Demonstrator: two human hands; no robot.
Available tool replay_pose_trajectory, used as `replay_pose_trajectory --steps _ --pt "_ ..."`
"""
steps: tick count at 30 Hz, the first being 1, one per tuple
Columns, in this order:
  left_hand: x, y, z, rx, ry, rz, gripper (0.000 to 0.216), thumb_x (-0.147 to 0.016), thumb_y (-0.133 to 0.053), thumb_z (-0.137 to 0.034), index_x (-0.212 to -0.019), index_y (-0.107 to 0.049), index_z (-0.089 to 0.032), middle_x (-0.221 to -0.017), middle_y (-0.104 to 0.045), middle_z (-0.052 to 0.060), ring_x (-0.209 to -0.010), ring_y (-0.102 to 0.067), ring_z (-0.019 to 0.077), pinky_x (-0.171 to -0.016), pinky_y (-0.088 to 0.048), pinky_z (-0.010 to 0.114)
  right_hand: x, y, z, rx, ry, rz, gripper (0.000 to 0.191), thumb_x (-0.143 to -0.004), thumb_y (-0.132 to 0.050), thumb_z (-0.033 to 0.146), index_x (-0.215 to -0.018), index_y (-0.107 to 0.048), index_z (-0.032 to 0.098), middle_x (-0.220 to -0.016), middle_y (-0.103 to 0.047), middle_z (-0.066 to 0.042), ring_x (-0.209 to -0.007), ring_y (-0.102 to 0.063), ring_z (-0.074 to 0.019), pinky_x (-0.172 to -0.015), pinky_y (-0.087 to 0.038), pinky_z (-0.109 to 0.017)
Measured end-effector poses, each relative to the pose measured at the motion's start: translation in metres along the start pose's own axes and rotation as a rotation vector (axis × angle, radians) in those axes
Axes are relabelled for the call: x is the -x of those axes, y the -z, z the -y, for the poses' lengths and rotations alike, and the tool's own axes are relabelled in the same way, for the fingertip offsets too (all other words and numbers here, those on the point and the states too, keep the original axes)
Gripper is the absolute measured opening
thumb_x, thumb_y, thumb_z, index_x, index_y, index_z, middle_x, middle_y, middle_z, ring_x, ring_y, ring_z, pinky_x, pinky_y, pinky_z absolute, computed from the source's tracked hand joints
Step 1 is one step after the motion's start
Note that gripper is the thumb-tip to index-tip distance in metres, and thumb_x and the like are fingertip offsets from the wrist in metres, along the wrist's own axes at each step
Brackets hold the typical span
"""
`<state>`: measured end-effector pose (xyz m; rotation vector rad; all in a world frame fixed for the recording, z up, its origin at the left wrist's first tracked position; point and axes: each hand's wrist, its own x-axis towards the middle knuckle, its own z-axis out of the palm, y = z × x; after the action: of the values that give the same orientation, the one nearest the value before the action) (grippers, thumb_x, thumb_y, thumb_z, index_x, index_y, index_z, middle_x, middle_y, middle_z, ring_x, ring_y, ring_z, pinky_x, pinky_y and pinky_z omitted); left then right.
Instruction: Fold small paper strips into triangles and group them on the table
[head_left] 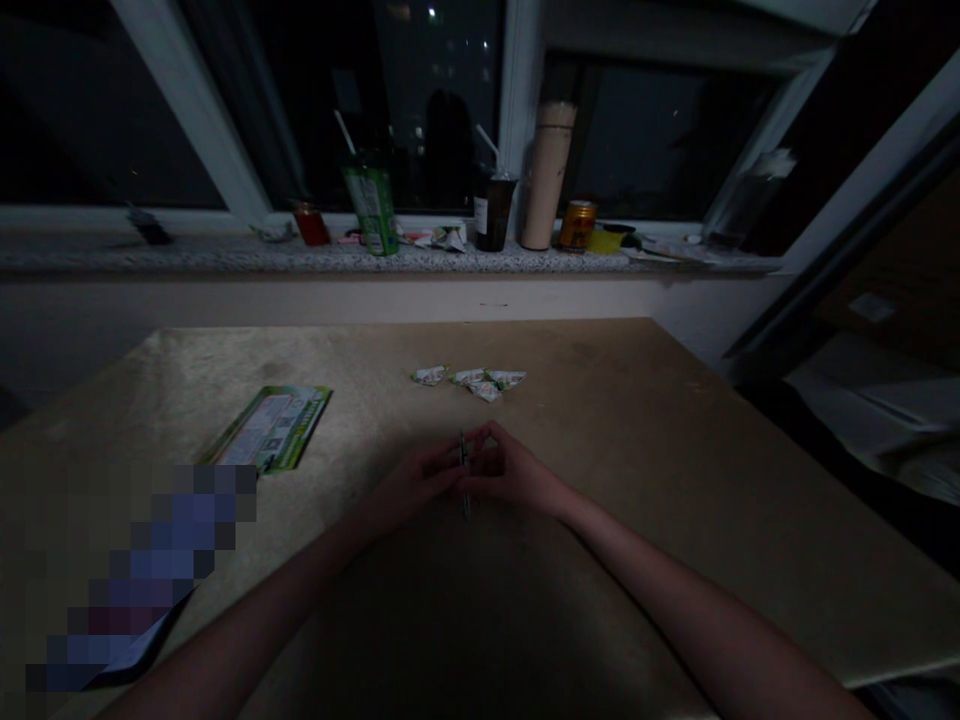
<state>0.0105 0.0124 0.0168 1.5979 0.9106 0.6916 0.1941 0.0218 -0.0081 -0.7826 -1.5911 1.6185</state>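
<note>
Between my two hands stands a thin piece of paper [466, 506], seen nearly edge-on; its printing and exact shape cannot be made out. My left hand [421, 477] pinches it from the left side with closed fingers. From the right, my right hand [516, 472] has its thumb and fingertips on the same piece. Just beyond my hands lie several small triangular folded paper pieces [486, 390] with white and green print. One triangle [430, 375] sits apart on the left, while the others touch or overlap.
A green printed sheet or booklet [304, 425] lies on the brown table [637, 430] at left, beside a pixelated flat object [150, 570]. On the windowsill [247, 255] stand a green cup [375, 210], a dark drink cup [493, 212], a tall flask [547, 175] and a can [577, 226].
</note>
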Motion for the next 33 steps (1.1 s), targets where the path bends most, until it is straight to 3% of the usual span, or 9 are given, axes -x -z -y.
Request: replay_pose_trajectory --steps 4,12,18,24,33 --pt "0.0 0.0 0.001 -0.004 0.016 -0.014 0.039 -0.082 -0.057 -0.035 -0.12 -0.061 -0.025 -0.114 -0.067 0.001 -0.108 -0.058 0.0264 -0.095 -0.041 0.038 -0.001 -0.001 -0.001 0.022 -0.033 -0.027 0.052 -0.064 -0.079 0.035 -0.097 -0.041 0.02 -0.07 -0.063 0.003 -0.059 -0.062 -0.013 -0.052 -0.046 -0.022" --pt "0.001 0.004 0.007 0.048 0.036 -0.007 0.04 -0.083 -0.056 -0.034 -0.121 -0.06 -0.022 -0.11 -0.068 0.001 -0.106 -0.059 0.0265 -0.094 -0.042 0.039 -0.001 0.009 0.005 -0.14 -0.056 0.12 0.046 -0.07 -0.075 0.034 -0.096 -0.04 0.02 -0.08 -0.065 0.002 -0.068 -0.063 -0.0124 -0.062 -0.05 -0.025" --pt "0.001 0.004 0.015 0.097 0.054 -0.089 0.06 -0.077 -0.057 -0.024 -0.135 -0.044 -0.025 -0.117 -0.065 0.003 -0.108 -0.059 0.0257 -0.093 -0.043 0.039 -0.002 0.015 0.003 -0.196 -0.026 0.164 0.042 -0.075 -0.07 0.027 -0.106 -0.042 0.021 -0.089 -0.064 0.0 -0.076 -0.063 -0.0127 -0.067 -0.049 -0.026" --pt "0.001 0.004 0.018 0.17 0.039 -0.103 0.064 -0.075 -0.054 -0.024 -0.137 -0.041 -0.023 -0.117 -0.064 0.005 -0.107 -0.059 0.0262 -0.091 -0.044 0.039 -0.004 0.019 0.001 -0.192 -0.005 0.139 0.042 -0.074 -0.068 0.019 -0.112 -0.052 0.021 -0.104 -0.062 -0.003 -0.088 -0.061 -0.0143 -0.073 -0.049 -0.026" --pt "-0.001 0.003 0.019 0.3 -0.048 -0.067 0.056 -0.077 -0.059 -0.021 -0.132 -0.045 -0.024 -0.133 -0.054 0.007 -0.116 -0.054 0.0252 -0.098 -0.04 0.04 -0.001 0.026 0.004 -0.245 -0.036 0.15 0.034 -0.075 -0.065 0.017 -0.108 -0.059 0.021 -0.089 -0.067 -0.001 -0.076 -0.063 -0.0137 -0.073 -0.049 -0.027"
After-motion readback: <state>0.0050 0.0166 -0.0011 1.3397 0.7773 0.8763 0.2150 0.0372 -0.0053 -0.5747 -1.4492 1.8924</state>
